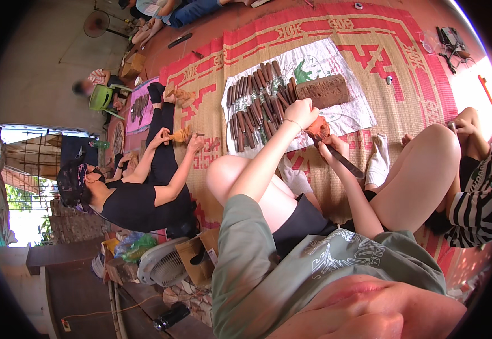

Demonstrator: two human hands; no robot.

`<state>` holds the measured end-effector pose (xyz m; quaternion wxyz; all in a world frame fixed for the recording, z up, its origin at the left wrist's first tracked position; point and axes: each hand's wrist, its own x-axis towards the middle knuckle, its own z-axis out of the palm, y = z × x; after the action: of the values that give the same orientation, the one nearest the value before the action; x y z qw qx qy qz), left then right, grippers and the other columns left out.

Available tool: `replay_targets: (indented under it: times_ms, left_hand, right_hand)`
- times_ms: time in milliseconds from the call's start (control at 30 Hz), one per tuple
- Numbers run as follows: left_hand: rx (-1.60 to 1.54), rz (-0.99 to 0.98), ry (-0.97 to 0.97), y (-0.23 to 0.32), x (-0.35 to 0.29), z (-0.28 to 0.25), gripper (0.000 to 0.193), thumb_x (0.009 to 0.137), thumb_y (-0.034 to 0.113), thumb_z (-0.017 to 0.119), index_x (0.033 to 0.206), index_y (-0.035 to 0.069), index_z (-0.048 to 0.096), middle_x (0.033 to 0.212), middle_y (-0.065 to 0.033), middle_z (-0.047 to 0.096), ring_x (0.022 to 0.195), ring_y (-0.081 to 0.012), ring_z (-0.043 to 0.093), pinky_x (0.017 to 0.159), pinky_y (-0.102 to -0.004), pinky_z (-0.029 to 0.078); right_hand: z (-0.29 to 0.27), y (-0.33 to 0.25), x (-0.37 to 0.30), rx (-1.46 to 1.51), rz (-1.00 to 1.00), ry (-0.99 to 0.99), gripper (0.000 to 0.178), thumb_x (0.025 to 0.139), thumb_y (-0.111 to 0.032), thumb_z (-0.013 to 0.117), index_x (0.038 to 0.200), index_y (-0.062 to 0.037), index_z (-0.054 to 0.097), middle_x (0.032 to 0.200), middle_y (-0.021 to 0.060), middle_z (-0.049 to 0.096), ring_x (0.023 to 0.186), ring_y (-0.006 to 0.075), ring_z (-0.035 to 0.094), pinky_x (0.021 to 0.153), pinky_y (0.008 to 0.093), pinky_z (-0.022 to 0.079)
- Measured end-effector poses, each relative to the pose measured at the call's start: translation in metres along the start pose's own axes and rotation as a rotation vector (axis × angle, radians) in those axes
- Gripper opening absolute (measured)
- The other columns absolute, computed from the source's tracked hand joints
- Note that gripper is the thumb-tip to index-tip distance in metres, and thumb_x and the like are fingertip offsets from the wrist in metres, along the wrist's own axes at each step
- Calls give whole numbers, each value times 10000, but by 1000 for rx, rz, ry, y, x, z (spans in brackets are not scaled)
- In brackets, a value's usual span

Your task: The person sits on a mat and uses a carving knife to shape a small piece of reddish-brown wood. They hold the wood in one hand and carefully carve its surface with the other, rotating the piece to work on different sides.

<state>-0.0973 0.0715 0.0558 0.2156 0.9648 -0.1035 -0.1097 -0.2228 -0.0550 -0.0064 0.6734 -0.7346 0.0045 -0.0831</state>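
Observation:
My left hand (302, 114) is closed at the far end of a small reddish-brown wood carving (317, 129), which sits between my two hands above the mat. Its fingers partly cover the piece, and a thin bracelet circles the wrist. My right hand (336, 148) is wrapped round a dark, long carving tool (345, 162). One end of the tool meets the carving's near side, and the other slants toward my right foot. Just beyond my left hand lies a rough brown wood block (326, 91). Beside it, many carving tools (257, 104) with brown handles lie in rows on a white cloth (348, 59).
A red-and-tan woven mat (212, 79) spreads under everything. At left a co-worker in black (144, 195) holds a pale wood carving (181, 134). Someone in a striped shirt (475, 209) sits close on my right. A white fan (164, 263) and cardboard box (198, 260) stand near my left side.

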Motion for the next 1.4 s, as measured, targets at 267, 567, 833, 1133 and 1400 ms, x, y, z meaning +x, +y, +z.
replay_targets:
  times_ms: [267,567,833,1133,1400]
  left_hand:
    - [0,5,27,-7,2,1,269,740,299,550,718,32,579,710,-192,618,701,-345,620,640,-423,500]
    - [-7,26,24,-8,4,2,273,740,298,543,715,27,575,715,-194,617,708,-346,619,643,-425,499]
    - [-12,-6,-10,-5,3,-2,291,709,321,574,736,31,586,733,-199,621,721,-345,620,651,-422,500]
    - [-74,-59,78,3,1,5,268,667,308,624,688,42,594,708,-174,627,717,-330,627,654,-405,504]
    - [-173,-125,315,6,1,-11,269,696,270,611,643,17,536,648,-200,598,648,-355,610,615,-408,488]
  right_hand:
    - [-5,1,1,-55,-10,-41,101,757,-68,637,725,10,582,574,71,581,494,93,540,466,241,421]
    - [-11,-31,12,-112,-47,-38,143,760,-111,664,793,20,620,648,145,603,516,208,583,518,303,466]
    - [-11,-21,10,-121,64,-112,242,782,-201,660,710,26,616,550,126,564,475,170,558,463,297,425]
    - [-32,-52,20,-92,55,84,253,806,-165,619,665,43,591,499,110,525,460,121,507,453,280,386]
    - [-41,-57,23,-90,-58,157,239,841,-158,593,689,27,590,514,28,520,476,58,449,438,236,342]
